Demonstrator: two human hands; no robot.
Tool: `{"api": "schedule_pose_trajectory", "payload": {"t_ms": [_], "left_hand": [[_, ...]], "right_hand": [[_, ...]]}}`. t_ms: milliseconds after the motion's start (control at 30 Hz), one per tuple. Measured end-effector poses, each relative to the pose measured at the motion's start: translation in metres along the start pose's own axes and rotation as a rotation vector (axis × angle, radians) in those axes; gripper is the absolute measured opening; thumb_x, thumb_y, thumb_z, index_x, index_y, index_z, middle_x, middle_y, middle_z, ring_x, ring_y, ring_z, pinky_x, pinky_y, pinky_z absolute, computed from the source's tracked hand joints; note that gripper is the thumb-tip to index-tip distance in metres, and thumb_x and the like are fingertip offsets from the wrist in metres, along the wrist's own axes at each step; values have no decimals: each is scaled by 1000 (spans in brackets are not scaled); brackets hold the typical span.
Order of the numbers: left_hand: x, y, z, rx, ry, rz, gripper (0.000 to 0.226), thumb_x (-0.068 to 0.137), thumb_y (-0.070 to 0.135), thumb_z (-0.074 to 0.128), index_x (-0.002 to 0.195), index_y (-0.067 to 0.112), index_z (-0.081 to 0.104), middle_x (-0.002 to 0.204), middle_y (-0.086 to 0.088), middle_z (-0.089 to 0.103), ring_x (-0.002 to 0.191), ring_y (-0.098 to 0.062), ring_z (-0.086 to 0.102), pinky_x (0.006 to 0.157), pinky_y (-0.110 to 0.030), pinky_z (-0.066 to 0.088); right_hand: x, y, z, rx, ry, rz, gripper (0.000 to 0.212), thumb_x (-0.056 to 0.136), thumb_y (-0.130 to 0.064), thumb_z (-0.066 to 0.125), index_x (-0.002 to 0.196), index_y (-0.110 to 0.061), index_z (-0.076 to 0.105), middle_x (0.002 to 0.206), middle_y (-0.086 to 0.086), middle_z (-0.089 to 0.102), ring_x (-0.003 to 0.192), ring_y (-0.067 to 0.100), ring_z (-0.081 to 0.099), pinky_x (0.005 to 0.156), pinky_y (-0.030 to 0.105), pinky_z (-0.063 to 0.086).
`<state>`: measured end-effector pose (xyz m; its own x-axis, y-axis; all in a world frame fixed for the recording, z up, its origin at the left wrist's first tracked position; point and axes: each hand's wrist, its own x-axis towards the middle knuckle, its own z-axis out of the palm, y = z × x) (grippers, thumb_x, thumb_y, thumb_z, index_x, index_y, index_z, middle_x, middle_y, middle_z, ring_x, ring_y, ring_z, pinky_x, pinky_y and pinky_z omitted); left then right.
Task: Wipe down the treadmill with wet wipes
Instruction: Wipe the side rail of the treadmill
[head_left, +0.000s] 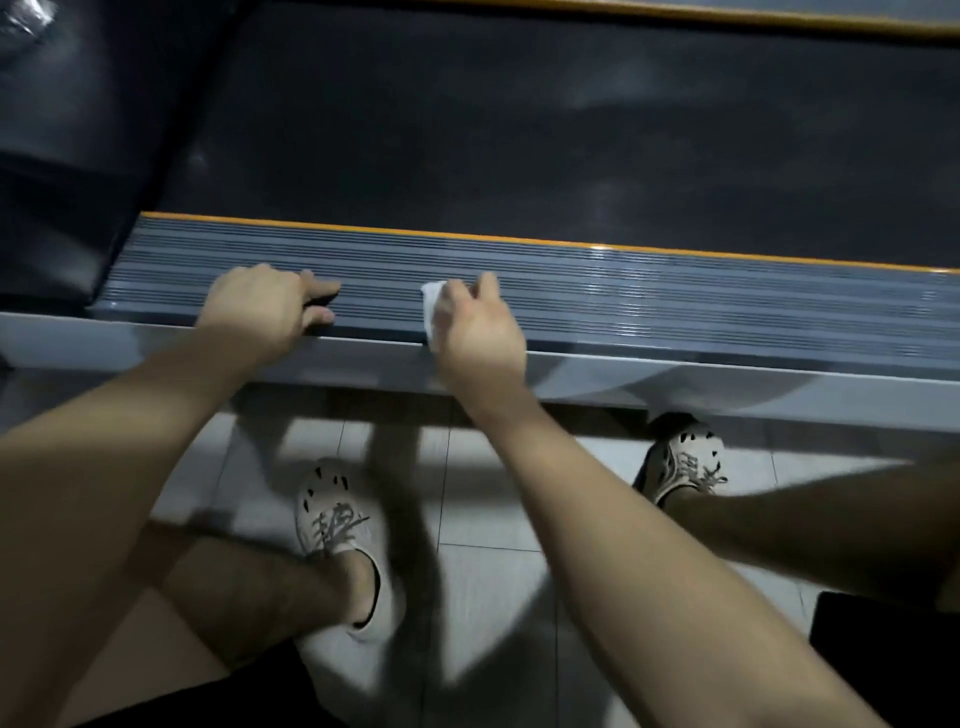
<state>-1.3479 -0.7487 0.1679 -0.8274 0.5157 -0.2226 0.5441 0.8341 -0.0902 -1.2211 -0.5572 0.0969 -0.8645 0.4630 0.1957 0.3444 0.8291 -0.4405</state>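
Midway, guessing: right hand (478, 327) pinching white wet wipe (434, 306) on grey ribbed treadmill rail (675, 306), left hand (265, 306) resting flat; black belt (519, 130) above likely pending.

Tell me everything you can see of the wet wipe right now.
The wet wipe is a small white sheet, soft-looking and bunched rather than spread flat. Most of it is hidden under the right hand, whose fingers curl over it and hold it down; only its left edge shows. It lies on the grey ribbed treadmill side rail and reaches the rail's near edge. Blur hides any texture or dampness.
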Motion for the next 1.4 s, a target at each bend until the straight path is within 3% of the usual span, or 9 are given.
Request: {"api": "schedule_pose_trajectory", "payload": {"t_ms": [167, 267, 400, 500, 633, 833, 1000, 1133, 1400], "left_hand": [[2, 1, -1, -14, 34, -53, 51, 99, 69, 55, 148, 55, 52, 156, 13, 54, 133, -32, 60, 97, -43, 51], [-2, 1, 2, -27, 13, -72, 51, 101, 70, 50, 150, 58, 47, 161, 16, 47, 136, -30, 58, 99, -45, 51], [-4, 4, -1, -30, -21, -88, 50, 105, 65, 47, 154, 58, 42, 165, 17, 40, 140, -28, 55, 102, -45, 52], [-5, 0, -12, 26, -47, 7, 50, 109, 45, 51, 157, 54, 40, 159, 8, 52, 131, -32, 60, 94, -39, 52], [-1, -27, -25, -24, -96, 82, 54, 104, 29, 64, 154, 42, 50, 138, -1, 70, 120, -30, 65, 87, -40, 50], [7, -45, 0, -55, -39, 118, 62, 91, 46, 80, 148, 35, 59, 149, 10, 61, 135, -22, 54, 103, -44, 50], [5, -40, 3, 3, -57, 120, 57, 95, 44, 73, 148, 36, 53, 152, 4, 57, 134, -25, 54, 102, -48, 52], [1, -50, -14, 77, -85, 156, 74, 92, 43, 79, 157, 34, 45, 165, 3, 43, 147, -25, 44, 110, -48, 48], [5, -71, 6, 128, -93, 79, 85, 101, 65, 51, 167, 48, 0, 176, 14, 4, 162, -13, 14, 115, -43, 40]], "right_hand": [[-16, 121, -68, -31, 243, 308, 21, 102, -32, 56, 110, -14, 63, 113, 14, 49, 74, 41, 58, 64, 38, 41], [-19, 122, -63, -51, 257, 392, 14, 99, -15, 53, 110, -8, 59, 112, 13, 46, 74, 39, 56, 63, 31, 35], [3, 23, 3, -30, 160, 100, 12, 94, -6, 56, 105, -6, 61, 108, 19, 53, 76, 39, 57, 61, 42, 47], [6, -50, 26, 43, -36, -158, 16, 102, -14, 55, 115, -10, 63, 113, 17, 50, 85, 41, 58, 63, 41, 37], [9, -13, 2, 129, -57, -223, 18, 104, -30, 61, 120, -26, 69, 106, 8, 49, 78, 36, 60, 62, 42, 47], [-1, 67, -35, 13, 172, 278, 26, 99, -21, 57, 121, -15, 69, 116, 13, 51, 81, 34, 57, 76, 41, 49], [24, -73, 43, 65, -1, -151, 17, 95, -10, 60, 111, -11, 65, 110, 13, 49, 79, 36, 57, 65, 45, 52], [32, -65, 37, 53, -123, -273, 18, 99, -20, 60, 116, -20, 65, 109, 6, 46, 82, 35, 58, 64, 43, 51], [46, 45, -22, -83, 100, 214, 18, 94, -11, 62, 112, -11, 61, 116, 17, 48, 76, 45, 59, 68, 39, 36]]}}
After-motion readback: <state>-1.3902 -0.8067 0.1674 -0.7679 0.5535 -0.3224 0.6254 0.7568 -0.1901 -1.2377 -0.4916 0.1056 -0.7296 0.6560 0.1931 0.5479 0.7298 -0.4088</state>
